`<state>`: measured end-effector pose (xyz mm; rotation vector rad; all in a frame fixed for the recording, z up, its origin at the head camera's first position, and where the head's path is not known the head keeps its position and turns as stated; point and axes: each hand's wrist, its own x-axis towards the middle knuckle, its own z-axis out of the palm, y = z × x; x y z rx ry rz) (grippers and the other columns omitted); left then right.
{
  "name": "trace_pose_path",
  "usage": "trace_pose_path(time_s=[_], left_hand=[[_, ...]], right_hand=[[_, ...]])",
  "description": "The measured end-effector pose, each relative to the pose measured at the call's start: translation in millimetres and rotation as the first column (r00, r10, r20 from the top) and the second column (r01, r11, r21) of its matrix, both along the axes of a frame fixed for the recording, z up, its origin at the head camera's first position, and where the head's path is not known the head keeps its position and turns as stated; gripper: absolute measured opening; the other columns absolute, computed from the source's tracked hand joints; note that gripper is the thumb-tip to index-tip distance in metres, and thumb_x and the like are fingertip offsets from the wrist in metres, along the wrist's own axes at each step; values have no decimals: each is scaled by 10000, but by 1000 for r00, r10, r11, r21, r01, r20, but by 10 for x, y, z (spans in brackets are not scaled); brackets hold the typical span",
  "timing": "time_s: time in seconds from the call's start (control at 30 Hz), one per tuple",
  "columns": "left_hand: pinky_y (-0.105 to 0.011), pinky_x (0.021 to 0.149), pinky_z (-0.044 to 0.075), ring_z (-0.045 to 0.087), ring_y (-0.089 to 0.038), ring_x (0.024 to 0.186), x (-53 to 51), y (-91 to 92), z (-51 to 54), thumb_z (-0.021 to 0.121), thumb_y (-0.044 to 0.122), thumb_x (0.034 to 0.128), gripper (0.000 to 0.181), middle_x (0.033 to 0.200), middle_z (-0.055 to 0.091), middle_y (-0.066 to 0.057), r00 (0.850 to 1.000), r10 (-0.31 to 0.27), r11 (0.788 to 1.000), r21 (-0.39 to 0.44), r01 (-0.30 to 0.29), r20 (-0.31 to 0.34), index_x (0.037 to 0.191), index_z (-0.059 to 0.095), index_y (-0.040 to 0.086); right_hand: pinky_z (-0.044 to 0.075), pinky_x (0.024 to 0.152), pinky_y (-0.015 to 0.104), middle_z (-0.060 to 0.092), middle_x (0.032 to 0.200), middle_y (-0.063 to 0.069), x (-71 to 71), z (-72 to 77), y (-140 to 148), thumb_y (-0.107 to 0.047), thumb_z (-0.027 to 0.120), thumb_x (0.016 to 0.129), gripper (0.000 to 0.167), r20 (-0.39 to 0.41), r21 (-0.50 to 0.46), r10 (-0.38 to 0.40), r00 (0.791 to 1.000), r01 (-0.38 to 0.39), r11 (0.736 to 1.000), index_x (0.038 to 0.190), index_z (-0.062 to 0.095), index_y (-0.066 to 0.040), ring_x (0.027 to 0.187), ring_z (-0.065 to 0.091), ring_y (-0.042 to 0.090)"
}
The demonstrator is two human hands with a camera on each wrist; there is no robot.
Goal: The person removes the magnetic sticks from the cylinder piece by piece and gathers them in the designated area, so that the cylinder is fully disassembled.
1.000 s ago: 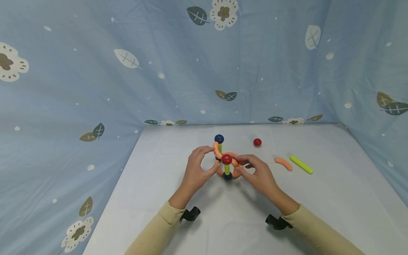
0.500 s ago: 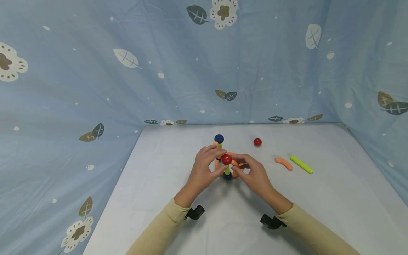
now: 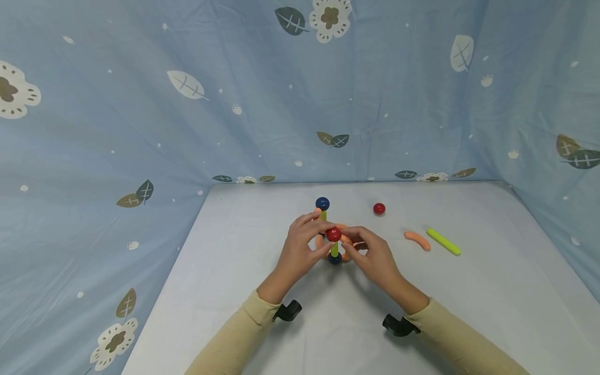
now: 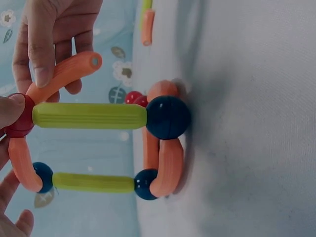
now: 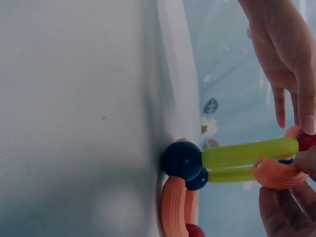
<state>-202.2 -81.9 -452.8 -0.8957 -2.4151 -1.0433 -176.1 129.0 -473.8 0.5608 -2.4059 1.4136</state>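
A magnetic stick-and-ball frame stands on the table, its lower ring made of curved orange sticks and dark blue balls [image 4: 168, 117]. From that ring rise two straight yellow-green sticks [image 4: 89, 116]; the near one is topped by a red ball [image 3: 333, 234], the far one by a dark blue ball [image 3: 322, 203]. My left hand [image 3: 300, 250] pinches the red ball between thumb and fingers. My right hand [image 3: 377, 258] holds a curved orange stick [image 4: 69, 74] by one end against the red ball, its other end pointing free. Another curved orange stick links the two top balls.
To the right on the white table [image 3: 497, 291] lie a loose curved orange stick [image 3: 417, 240] and a straight yellow-green stick [image 3: 443, 241]. A loose red ball [image 3: 379, 209] rests farther back. A blue patterned curtain [image 3: 262, 120] hangs behind the table.
My left hand has moved right, from beside the upper curved stick to the near red ball. My right hand has shifted left, closer to that ball. Over the last half second both stay almost still.
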Motion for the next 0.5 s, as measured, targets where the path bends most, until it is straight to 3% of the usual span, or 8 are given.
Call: trace_pose_path(time_s=[0.27,0.5], left_hand=[[-463,1186,302,484,-227,1377,2,-2,7,849,182,853,404,1207,727,40,1000,12,1000,-8,-12,-10,1237,726,163],[-457,1188,301,477,-229,1382,3,-3,16,857,172,843,421,1218,723,37,1000,15,1000,-13,-15,-4,1242,724,160]], right_hand=[[611,726,339,683,1079,33,5,-16,54,-51,736,931,322,1,21,-15,1000,15,1000,1247,700,-102,930,693,191],[601,737,323,672,1178,28,-1,-63,163,-172,695,986,294,101,42,-41,994,37,998,1279,680,-167,999,699,249]])
